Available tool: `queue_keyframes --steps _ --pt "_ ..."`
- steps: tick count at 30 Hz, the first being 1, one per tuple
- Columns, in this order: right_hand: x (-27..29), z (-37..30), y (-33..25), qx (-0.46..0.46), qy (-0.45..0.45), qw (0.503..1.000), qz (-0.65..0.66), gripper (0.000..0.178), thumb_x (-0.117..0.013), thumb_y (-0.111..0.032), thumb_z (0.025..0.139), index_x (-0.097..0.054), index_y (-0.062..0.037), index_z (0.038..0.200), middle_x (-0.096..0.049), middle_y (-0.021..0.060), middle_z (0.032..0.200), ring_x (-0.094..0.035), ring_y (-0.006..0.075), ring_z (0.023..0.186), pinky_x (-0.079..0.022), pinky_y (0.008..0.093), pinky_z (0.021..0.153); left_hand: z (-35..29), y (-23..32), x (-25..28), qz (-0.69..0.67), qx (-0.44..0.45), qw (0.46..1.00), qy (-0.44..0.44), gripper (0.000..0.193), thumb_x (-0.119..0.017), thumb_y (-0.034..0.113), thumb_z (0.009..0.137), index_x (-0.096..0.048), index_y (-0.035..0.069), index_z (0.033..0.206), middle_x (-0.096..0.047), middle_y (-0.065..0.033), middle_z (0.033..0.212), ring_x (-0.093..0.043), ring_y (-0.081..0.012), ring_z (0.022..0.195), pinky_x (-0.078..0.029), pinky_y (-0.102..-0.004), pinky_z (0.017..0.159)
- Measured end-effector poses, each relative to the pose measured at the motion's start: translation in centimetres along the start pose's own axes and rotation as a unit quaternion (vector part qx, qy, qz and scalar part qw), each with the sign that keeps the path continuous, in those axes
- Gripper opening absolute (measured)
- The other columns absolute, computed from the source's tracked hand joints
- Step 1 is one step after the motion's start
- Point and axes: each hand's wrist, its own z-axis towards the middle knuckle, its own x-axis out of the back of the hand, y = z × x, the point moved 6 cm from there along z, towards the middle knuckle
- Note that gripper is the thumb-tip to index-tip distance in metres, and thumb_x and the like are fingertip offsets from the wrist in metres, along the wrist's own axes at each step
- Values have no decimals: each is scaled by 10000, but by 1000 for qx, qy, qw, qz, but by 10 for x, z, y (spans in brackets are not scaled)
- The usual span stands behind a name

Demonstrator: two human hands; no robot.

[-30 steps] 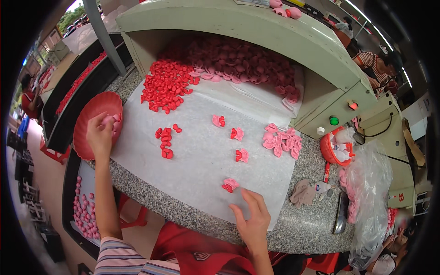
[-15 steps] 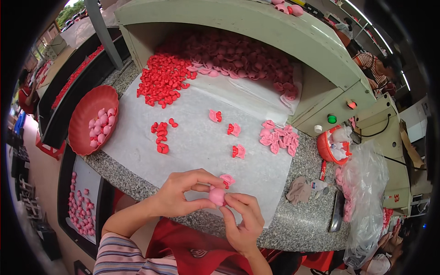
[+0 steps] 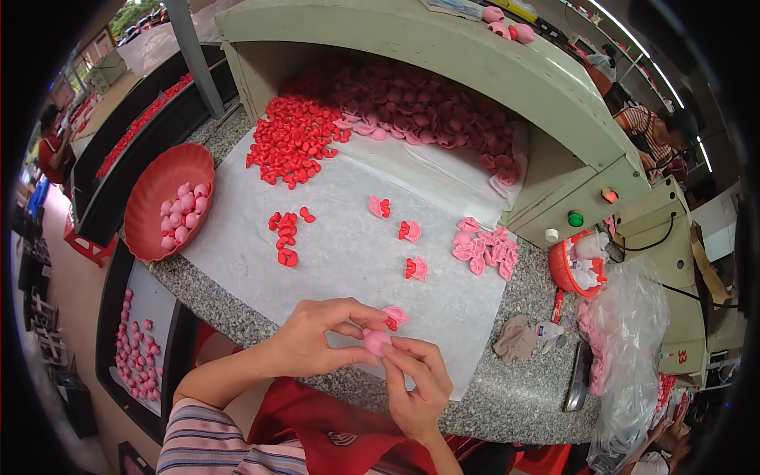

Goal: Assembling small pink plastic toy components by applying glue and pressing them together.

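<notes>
Surface of speckled grey stone, curved at its near edge, carrying everything listed below.

Housing, pale green painted metal, box-shaped, open toward the person; its recess holds a heap of pale pink moulded pieces.

Sheet of white paper, spread flat across the surface from the recess to the near edge.

Bag, clear crumpled plastic, at the right end of the surface.

Bowl, round red plastic, tilted at the left edge of the surface, with pink rounded pieces inside.

Pile of bright red small moulded pieces, loose on the sheet just before the recess.

Cluster of pink petal-shaped pieces, on the sheet's right side.

Basket, small, red plastic, right of the sheet (contents whitish, not clear).

Row of a few red pieces, mid-sheet, left of centre.

Three pink-and-red paired pieces, spaced well apart along the sheet's centre; a fourth lies just beyond the fingers.

Left hand, over the near edge of the sheet, grip pressed together: thumb and fingertips pinching the small round pink piece.

Right hand, directly facing the left, grip likewise closed on the same round piece from the other side; the piece sits between both sets of fingertips, above the sheet's near edge.
</notes>
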Motion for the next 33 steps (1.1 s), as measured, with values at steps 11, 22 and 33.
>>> queue_keyframes --steps 11,22,33 --pt "32 -5 32 -43 49 994 -84 123 -636 71 702 -613 -2 798 -616 121 887 -602 182 740 -485 258 637 -62 -40 268 522 137 682 493 212 -629 104 771 -624 43 974 -583 -101 986 -583 -219 852 -467 -289 737" --pt "62 -21 36 -69 87 985 -130 103 -613 68 728 -610 0 804 -619 118 853 -590 160 731 -477 247 621 140 -39 9 421 -235 870 103 349 -686 97 695 -602 43 1029 -596 -141 931 -574 -292 845 -476 -344 751" --pt "213 -46 105 -177 466 847 -185 530 -690 -59 732 -447 -1 1199 -531 111 1091 -491 155 942 -433 264 750 77 -56 -27 -277 173 945 28 92 -555 86 843 -562 1 878 -620 -159 911 -643 -234 795 -554 -302 649"
